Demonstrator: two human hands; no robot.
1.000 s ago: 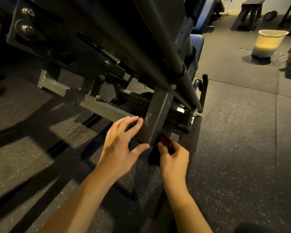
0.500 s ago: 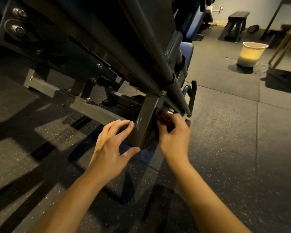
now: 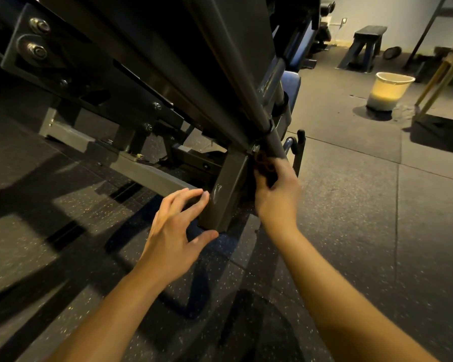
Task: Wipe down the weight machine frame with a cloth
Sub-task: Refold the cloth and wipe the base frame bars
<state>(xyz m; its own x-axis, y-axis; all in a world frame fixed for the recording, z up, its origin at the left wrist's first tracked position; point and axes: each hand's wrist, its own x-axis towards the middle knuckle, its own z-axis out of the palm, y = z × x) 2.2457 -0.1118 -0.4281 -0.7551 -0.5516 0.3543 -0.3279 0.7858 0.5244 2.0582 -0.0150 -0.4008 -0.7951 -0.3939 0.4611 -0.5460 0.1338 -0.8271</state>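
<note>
Low beside the weight machine frame (image 3: 147, 82), the right hand (image 3: 277, 194) holds a dark reddish cloth (image 3: 263, 163) bunched in curled fingers, pressed against the far side of the square support post (image 3: 228, 189), just under the joint where the slanted round tube (image 3: 246, 82) meets it. Most of the cloth is hidden behind the hand and post, so how much of it touches metal cannot be told.

To do this stroke well, I judge the cloth should be kept flat against the post face and drawn its full length down to the foot, then worked round the bracket at the joint, where grime would likely collect.

The left hand (image 3: 178, 226) holds nothing: its fingers are spread and lightly bent, fingertips (image 3: 204, 195) at or just touching the near edge of the post, thumb stretched out below near the post's base, seemingly steadying. Both forearms reach forward and down from the lower edge of view, the right wrist angled upward toward the joint, above the speckled rubber floor (image 3: 351, 231).
</note>
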